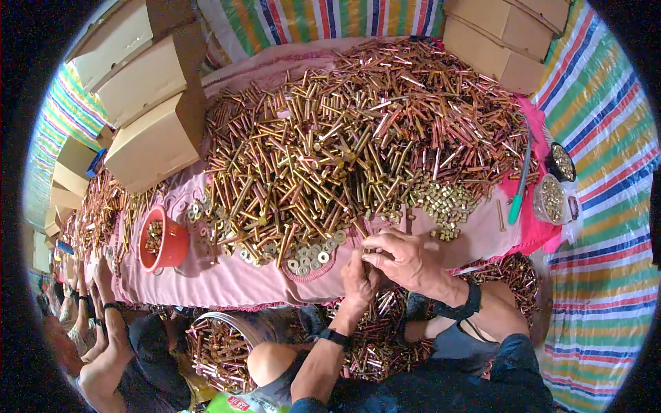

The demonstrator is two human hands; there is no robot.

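My left hand (359, 281) is closed, its fingertips pinched round what looks like a gold-coloured bolt at the near edge of the pile. Right beside it, my right hand (405, 260) curls over the same spot with thumb and fingers closed; what they grip is mostly hidden. Beyond both hands spreads a large heap of long brass-coloured bolts (303, 165). Flat grey washers (315, 257) lie just left of my hands. Small brass-coloured nuts (447, 205) are gathered to the right on the pink cloth (241, 286).
An orange-red bucket (180, 246) with small parts stands at left. Cardboard boxes (155, 144) are stacked behind it, others (499, 48) at far right. A green-handled tool (516, 206) lies near a clear tub (549, 199). Bolts fill a container (220, 351) below. Another person's arms (103, 344) show at left.
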